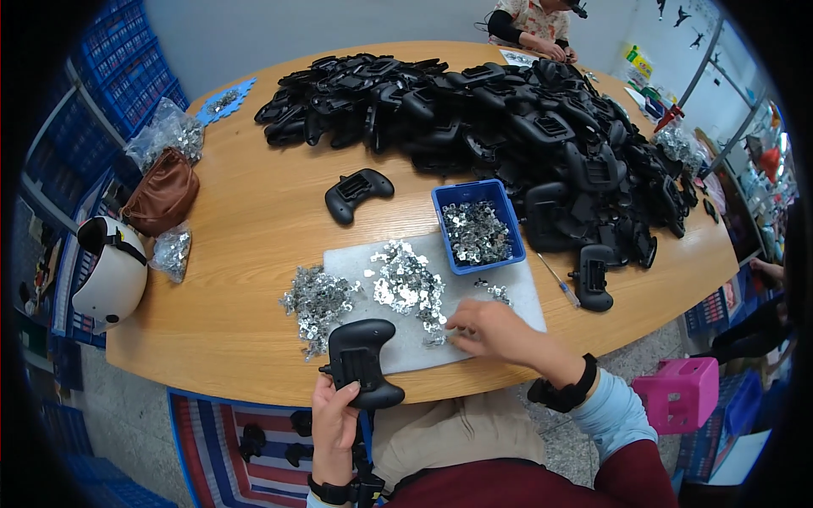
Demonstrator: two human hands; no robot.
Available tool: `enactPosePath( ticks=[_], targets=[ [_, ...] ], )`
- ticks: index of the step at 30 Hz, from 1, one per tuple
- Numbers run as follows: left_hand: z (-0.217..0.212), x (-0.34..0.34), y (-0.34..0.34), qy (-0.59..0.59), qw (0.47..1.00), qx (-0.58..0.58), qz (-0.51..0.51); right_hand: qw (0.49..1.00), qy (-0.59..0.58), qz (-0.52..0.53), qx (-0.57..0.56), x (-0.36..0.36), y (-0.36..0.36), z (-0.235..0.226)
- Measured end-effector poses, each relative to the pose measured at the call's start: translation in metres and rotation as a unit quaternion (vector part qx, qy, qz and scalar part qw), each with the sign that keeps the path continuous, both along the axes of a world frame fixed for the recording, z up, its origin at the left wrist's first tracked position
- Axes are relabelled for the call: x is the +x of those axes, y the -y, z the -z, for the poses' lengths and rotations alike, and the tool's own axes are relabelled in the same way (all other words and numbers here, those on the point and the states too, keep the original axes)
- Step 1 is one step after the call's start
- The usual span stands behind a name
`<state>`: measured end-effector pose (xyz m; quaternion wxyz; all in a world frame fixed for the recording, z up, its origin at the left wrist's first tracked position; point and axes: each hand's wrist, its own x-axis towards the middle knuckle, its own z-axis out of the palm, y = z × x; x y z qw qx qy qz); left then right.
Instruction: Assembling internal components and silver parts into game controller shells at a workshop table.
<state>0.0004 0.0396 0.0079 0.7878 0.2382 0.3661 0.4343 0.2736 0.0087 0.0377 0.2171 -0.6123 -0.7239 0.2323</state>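
Our left hand (334, 419) grips a black controller shell (362, 362) at the near table edge, fingers wrapped round its lower grip, shell lying partly on the grey mat (517, 292). Our right hand (495, 330) is palm down on the mat, fingertips pinched narrow at the edge of the scattered metal clips (406, 284); whether a clip sits between the fingertips, we cannot tell. A black band is on each wrist.

A second heap of clips (318, 300) spills off the mat's left edge onto the wooden table (246, 229). Blue bin (477, 224) stands at the mat's far right corner, filled with the same clips. One loose shell (357, 193) lies alone beyond the mat; another (593, 278) lies right of the mat, a thin screwdriver (559, 284) between it and the mat. Big pile of black shells (508, 127) covers the far half of the table.

Left side of the table: white helmet (108, 269), brown pouch (163, 195), clear bags of clips (169, 135). Pink stool (682, 391) on the floor to our right. Another person (533, 21) sits at the far end, hands on the table.
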Motion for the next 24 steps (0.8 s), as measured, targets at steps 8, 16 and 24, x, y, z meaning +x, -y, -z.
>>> enactPosePath(
  ticks=[8,16,24],
  targets=[
    [0.003,0.004,0.003,0.019,1.0,-0.002,0.011,0.99,0.013,-0.027,0.139,-0.026,0.01,0.026],
    [0.002,0.006,0.003,-0.006,1.0,0.012,-0.014,0.974,0.118,-0.059,0.184,-0.004,0.018,0.034],
    [0.006,0.009,0.001,-0.006,1.0,0.006,0.001,0.988,-0.009,0.033,0.149,-0.004,0.007,0.016]
  ],
)
